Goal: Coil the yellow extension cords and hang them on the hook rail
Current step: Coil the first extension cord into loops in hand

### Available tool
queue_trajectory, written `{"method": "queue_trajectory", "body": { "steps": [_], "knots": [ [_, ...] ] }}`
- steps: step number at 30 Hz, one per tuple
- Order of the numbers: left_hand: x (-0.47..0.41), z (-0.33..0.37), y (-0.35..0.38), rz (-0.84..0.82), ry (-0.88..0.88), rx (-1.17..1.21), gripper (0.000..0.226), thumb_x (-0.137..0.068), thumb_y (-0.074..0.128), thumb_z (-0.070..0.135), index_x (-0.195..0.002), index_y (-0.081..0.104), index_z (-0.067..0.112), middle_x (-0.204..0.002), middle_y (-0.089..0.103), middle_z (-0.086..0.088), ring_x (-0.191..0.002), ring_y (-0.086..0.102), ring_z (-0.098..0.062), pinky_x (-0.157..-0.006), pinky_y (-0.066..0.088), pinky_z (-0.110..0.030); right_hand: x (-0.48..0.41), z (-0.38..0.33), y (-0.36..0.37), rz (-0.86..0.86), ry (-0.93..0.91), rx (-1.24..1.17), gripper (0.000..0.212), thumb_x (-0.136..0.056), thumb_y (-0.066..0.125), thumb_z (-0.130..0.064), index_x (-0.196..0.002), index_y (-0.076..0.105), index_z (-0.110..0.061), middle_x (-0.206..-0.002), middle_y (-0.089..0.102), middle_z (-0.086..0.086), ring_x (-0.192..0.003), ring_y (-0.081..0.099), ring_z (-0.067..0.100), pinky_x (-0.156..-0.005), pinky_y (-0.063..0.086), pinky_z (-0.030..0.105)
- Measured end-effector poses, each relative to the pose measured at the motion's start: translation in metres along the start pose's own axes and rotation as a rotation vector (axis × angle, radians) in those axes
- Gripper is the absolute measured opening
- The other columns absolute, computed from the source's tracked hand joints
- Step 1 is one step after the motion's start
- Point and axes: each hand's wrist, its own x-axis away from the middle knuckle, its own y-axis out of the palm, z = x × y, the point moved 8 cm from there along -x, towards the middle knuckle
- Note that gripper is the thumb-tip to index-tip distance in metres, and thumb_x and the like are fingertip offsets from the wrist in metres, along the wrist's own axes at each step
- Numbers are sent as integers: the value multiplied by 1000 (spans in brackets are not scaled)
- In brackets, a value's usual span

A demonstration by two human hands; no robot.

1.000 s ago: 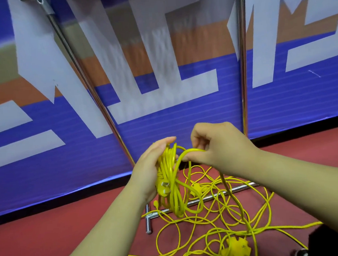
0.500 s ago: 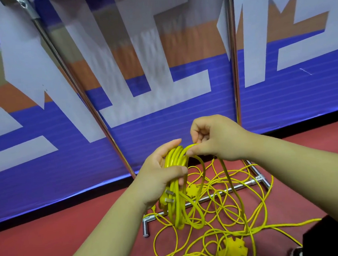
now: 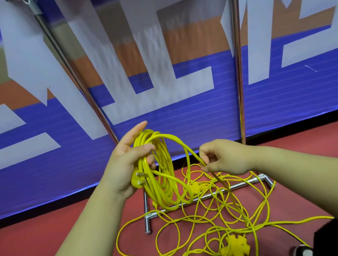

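Yellow cord (image 3: 158, 188): part coiled, part tangled

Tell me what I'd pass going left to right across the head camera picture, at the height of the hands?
Left hand gripping the coil → coiled yellow extension cord → right hand pinching that cord's loose strand → upright shiny metal pole.

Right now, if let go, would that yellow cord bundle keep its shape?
Probably not: the coiled thin yellow extension cord sags in loose loops from the left hand. Likely light: that grip looks relaxed. The loose cord heap on the red floor suggests tangling.
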Motion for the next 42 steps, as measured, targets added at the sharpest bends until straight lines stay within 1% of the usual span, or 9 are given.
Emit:
{"method": "queue_trajectory", "body": {
  "steps": [3,7,10,13,22,28,32,35,42],
  "knots": [
    [4,0,-1,-50,-13,32,37,-75,78,12,-110,76,23,-84,65,-13,-54,58,-17,-52,54,-31,-2,-3,-21,148,20,-140,27,-82,78,-7,-74,56,-22,-76,72,9,-62,64,18,-67,53,36],
    [11,-8,2,-140,-78,-42,54,-46,100,32,-94,79,19,-86,70,-14,-59,65,-21,-55,57,-34,2,-18,-62,416,30,-332,18,-83,76,-1,-78,63,-11,-73,72,14,-63,68,16,-65,57,44],
    [15,-16,9,-190,-119,-116,39,-50,99,22,-83,79,17,-83,71,-14,-63,70,-24,-57,60,-34,9,-32,-80,569,13,-415,15,-84,72,2,-78,67,-11,-81,75,15,-77,74,27,-73,59,49],
    [16,-26,14,-190,-160,-233,17,-70,76,1,-77,79,16,-78,71,-18,-63,71,-25,-59,60,-33,12,-47,-84,642,2,-463,20,-86,68,4,-76,68,-14,-84,75,14,-81,74,27,-72,60,48],
    [7,-49,11,6,-138,-589,21,-90,73,14,-105,79,28,-58,59,-9,-52,55,-17,-57,44,-28,7,-77,-72,575,-24,-578,7,-86,74,-5,-87,71,-11,-77,74,12,-73,73,20,-62,58,33],
    [6,-71,36,-73,-223,-486,42,-64,86,35,-104,79,23,-62,61,-5,-55,55,-19,-58,47,-31,1,-74,-63,557,11,-762,15,-85,75,-4,-99,70,-7,-79,74,11,-70,72,16,-55,56,26],
    [2,-85,55,-158,-227,-544,22,-84,79,22,-104,77,13,-59,56,-10,-51,52,-17,-51,45,-24,2,-64,-65,606,53,-862,17,-85,75,-4,-99,68,-8,-84,72,14,-68,71,14,-56,55,25],
    [-4,-90,65,-179,-187,-586,4,-89,75,25,-88,79,22,-58,57,-10,-52,51,-19,-54,44,-26,5,-58,-69,607,59,-868,15,-85,76,-7,-97,67,-9,-85,72,13,-69,72,14,-63,56,30],
    [-18,-64,53,-43,-137,-346,15,-82,74,26,-93,79,18,-64,54,-14,-48,50,-17,-52,46,-26,19,-33,-87,608,70,-779,3,-93,66,-12,-94,65,-14,-89,70,4,-73,71,15,-68,57,30]
  ]
}}
